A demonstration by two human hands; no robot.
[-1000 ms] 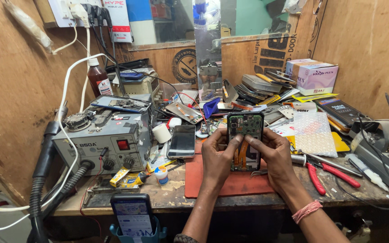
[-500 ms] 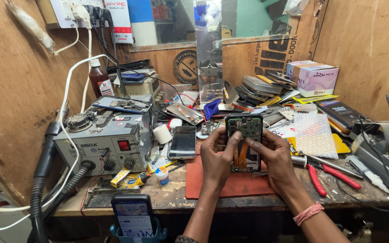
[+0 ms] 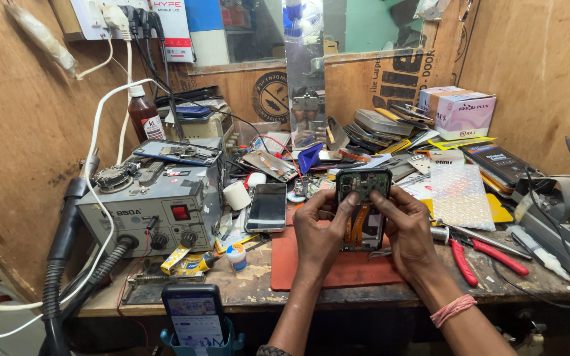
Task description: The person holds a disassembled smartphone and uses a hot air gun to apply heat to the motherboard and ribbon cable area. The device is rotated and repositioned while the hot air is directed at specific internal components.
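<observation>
Both my hands hold an opened phone upright above a red work mat. The phone's back is off, showing a dark green board on top and an orange flex cable below. My left hand grips its left edge, with the index finger pressing the board. My right hand grips the right edge, thumb and fingers on the upper board. A pink band circles my right wrist.
A grey hot-air rework station with hoses stands at the left. A black phone lies face up beside the mat. Red-handled pliers and bubble wrap lie at the right. A lit phone stands in a blue holder at the front edge.
My hands and the opened phone have stayed almost in place. The fingers have shifted slightly on the upper board.
</observation>
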